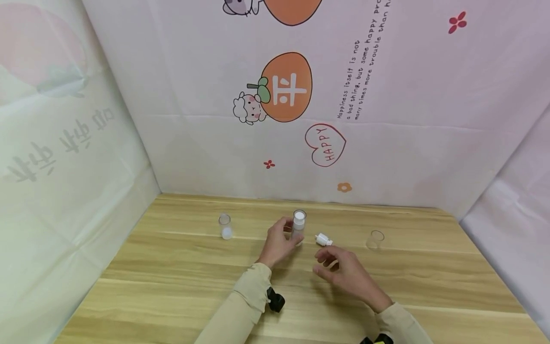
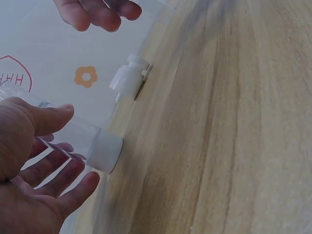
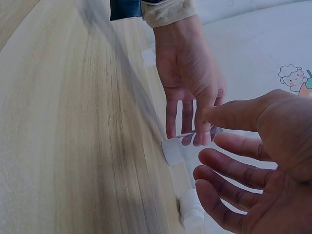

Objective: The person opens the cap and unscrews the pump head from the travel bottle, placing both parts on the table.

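Note:
My left hand (image 1: pixel 276 243) holds a small clear bottle (image 1: pixel 298 223) upright between thumb and fingers. It has a white ring at its neck, and in the left wrist view its white base (image 2: pixel 105 151) is close to the tabletop. To the right of the bottle a white pump head (image 1: pixel 323 240) lies on its side on the table. Just nearer to me than the pump head is my right hand (image 1: pixel 345 271), its fingers loosely bent with nothing between them. The right wrist view shows that hand's fingers (image 3: pixel 231 168) in front of the bottle's white base (image 3: pixel 172 151).
On the left of the wood-grain table (image 1: pixel 180 282) stands a clear cylinder with a white bottom (image 1: pixel 226 232). A clear cup-like cap (image 1: pixel 375 240) is over on the right. A printed cloth (image 1: pixel 206 157) hangs along the table's back edge.

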Demonstrator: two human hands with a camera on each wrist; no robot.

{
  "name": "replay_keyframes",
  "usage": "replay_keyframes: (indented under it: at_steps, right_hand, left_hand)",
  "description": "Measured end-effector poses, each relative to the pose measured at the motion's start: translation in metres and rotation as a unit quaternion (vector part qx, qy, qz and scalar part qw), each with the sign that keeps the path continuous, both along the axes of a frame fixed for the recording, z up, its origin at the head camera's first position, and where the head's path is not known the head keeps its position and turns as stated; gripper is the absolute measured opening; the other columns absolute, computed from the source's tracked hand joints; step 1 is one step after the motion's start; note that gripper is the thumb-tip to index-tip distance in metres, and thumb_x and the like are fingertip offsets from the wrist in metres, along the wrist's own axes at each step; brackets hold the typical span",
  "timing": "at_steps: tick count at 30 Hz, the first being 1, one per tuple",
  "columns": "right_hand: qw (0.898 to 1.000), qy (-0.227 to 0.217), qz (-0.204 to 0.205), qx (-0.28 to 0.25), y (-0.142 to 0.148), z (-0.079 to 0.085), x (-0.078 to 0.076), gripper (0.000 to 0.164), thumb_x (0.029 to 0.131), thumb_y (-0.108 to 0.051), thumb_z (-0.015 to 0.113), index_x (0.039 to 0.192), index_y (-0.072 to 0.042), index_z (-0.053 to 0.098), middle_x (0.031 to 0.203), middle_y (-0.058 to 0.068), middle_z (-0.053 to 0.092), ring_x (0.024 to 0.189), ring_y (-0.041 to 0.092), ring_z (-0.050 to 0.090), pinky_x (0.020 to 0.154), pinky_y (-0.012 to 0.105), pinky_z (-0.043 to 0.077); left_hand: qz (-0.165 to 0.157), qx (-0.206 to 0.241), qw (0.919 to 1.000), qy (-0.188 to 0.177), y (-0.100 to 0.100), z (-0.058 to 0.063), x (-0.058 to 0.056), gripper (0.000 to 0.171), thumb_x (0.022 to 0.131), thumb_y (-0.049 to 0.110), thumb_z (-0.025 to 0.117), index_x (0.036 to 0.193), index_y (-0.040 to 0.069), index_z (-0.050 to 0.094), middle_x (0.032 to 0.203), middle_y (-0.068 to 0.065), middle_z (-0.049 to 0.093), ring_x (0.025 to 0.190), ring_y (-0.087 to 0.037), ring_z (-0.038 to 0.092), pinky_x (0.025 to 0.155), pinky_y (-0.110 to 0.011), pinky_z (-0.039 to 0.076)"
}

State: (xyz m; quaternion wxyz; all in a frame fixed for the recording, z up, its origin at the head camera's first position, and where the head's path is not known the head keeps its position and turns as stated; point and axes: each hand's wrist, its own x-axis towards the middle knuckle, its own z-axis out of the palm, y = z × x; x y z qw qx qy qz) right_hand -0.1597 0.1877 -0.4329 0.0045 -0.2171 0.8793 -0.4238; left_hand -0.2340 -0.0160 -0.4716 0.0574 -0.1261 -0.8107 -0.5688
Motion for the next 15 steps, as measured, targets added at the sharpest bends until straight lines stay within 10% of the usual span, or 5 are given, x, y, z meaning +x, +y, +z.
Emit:
replay_keyframes:
  at_steps: [15]
  right_hand:
    - [1.000,0.015,-0.009,-0.006,0.0002,-0.0006,-0.0028,0.025,0.090,-0.011,0.079,0.108,0.001,0.067,0.102,0.013,0.069,0.085,0.019,0.065,0.071,0.032,0.058]
  left_hand:
    - [-0.019,-0.032,0.9987,0.033,-0.0034,0.0087,0.0088,0.038,0.090,0.010,0.077,0.125,0.004,0.062,0.115,-0.008,0.063,0.106,-0.023,0.060,0.088,-0.035,0.055]
